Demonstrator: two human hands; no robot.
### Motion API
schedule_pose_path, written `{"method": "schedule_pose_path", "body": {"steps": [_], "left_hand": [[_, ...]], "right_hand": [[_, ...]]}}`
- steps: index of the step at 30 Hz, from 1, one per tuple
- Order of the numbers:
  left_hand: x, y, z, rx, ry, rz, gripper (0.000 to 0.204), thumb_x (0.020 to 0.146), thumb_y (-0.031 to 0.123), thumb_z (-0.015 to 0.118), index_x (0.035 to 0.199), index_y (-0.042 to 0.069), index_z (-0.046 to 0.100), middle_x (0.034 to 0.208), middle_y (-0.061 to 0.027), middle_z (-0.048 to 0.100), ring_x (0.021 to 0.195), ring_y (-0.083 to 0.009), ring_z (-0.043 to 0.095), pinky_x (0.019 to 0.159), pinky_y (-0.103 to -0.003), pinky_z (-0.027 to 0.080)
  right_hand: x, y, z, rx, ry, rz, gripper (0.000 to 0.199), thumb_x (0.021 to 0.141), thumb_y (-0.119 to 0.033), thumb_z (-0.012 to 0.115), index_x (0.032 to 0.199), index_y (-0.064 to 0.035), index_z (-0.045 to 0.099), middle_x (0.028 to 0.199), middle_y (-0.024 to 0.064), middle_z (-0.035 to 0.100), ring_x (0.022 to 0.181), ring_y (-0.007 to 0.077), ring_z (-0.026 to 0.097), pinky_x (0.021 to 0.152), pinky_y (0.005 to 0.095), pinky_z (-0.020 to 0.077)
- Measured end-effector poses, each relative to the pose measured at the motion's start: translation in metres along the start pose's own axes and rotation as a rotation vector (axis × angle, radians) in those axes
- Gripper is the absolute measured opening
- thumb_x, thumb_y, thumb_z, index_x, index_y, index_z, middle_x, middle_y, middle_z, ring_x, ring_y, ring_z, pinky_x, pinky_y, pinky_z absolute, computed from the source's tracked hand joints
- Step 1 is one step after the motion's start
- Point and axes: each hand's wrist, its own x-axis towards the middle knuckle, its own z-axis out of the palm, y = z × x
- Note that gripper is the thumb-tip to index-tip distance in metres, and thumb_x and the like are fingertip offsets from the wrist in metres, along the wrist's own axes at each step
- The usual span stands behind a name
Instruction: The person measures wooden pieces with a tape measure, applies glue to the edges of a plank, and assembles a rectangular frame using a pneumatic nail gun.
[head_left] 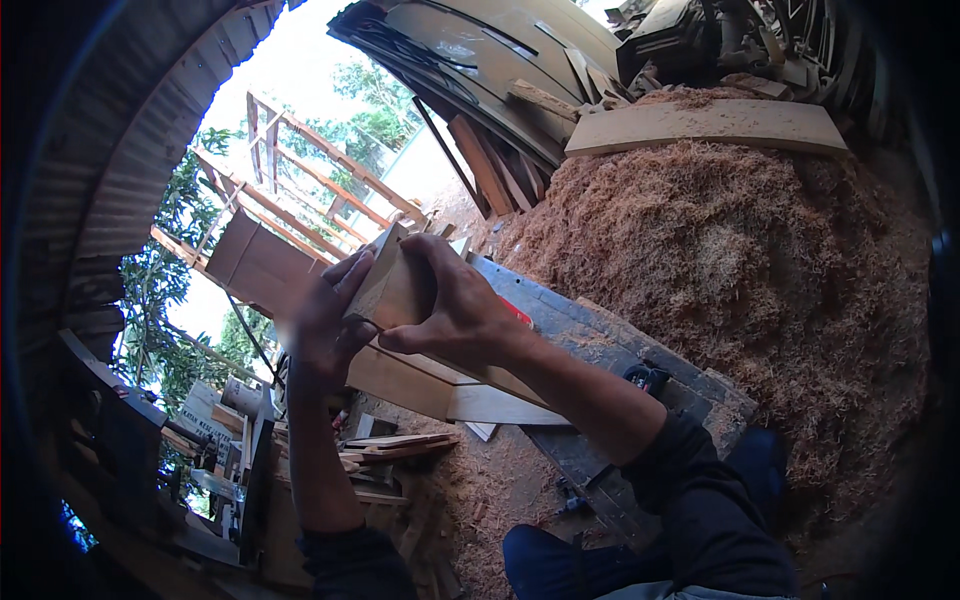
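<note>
Our left hand (325, 325) presses flat-fingered against the left face of the wooden block (392, 290), and our right hand (455, 310) is clamped over its top and right side, so we hold the block raised above the dark workbench (600, 350). We judge the work at a checking stage; flat boards (440, 385) lie uncut under the block. Lower left of the block, a pale sign (205, 412) leans.
</note>
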Motion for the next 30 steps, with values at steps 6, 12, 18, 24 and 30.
{"method": "schedule_pose_path", "body": {"steps": [6,12,18,24,30], "left_hand": [[0.001,0.001,-0.004,0.028,-0.028,0.001,0.072,0.085,0.040,0.072,0.140,-0.003,0.055,0.143,-0.0205,0.055,0.135,-0.0326,0.052,0.112,-0.043,0.040],[-0.001,-0.005,-0.002,0.020,0.009,0.009,0.076,0.088,0.049,0.070,0.141,-0.004,0.055,0.142,-0.0210,0.055,0.136,-0.0323,0.050,0.112,-0.043,0.040],[0.001,0.000,-0.001,-0.012,-0.007,-0.020,0.080,0.086,0.053,0.072,0.141,-0.003,0.055,0.143,-0.0202,0.054,0.136,-0.0321,0.050,0.112,-0.043,0.040],[-0.002,-0.005,-0.001,0.001,0.018,-0.008,0.081,0.085,0.055,0.072,0.140,-0.003,0.056,0.142,-0.0204,0.055,0.134,-0.0315,0.051,0.111,-0.044,0.041],[0.000,-0.002,-0.003,0.001,0.013,0.001,0.082,0.086,0.057,0.071,0.139,-0.003,0.056,0.142,-0.0201,0.055,0.134,-0.0317,0.051,0.111,-0.044,0.041]], "right_hand": [[-0.001,-0.005,-0.004,0.022,-0.029,0.006,0.098,0.063,-0.040,0.090,0.135,0.0039,0.040,0.123,0.0232,0.053,0.113,0.0334,0.058,0.098,0.0401,0.0484],[-0.002,-0.008,-0.003,0.035,-0.029,0.015,0.096,0.065,-0.039,0.090,0.135,0.0032,0.039,0.125,0.0228,0.052,0.116,0.0339,0.057,0.099,0.0411,0.0485],[0.000,-0.002,-0.006,-0.004,-0.026,-0.024,0.100,0.063,-0.041,0.092,0.136,0.0036,0.040,0.125,0.0230,0.052,0.117,0.0343,0.057,0.100,0.0413,0.0476],[-0.001,0.001,-0.003,0.021,-0.020,-0.024,0.100,0.062,-0.047,0.093,0.132,0.0027,0.042,0.123,0.0218,0.052,0.116,0.0341,0.057,0.100,0.0420,0.0477],[0.000,0.000,-0.004,-0.017,-0.010,-0.071,0.099,0.063,-0.050,0.091,0.131,0.0018,0.043,0.121,0.0211,0.053,0.114,0.0338,0.057,0.098,0.0429,0.0480]]}}
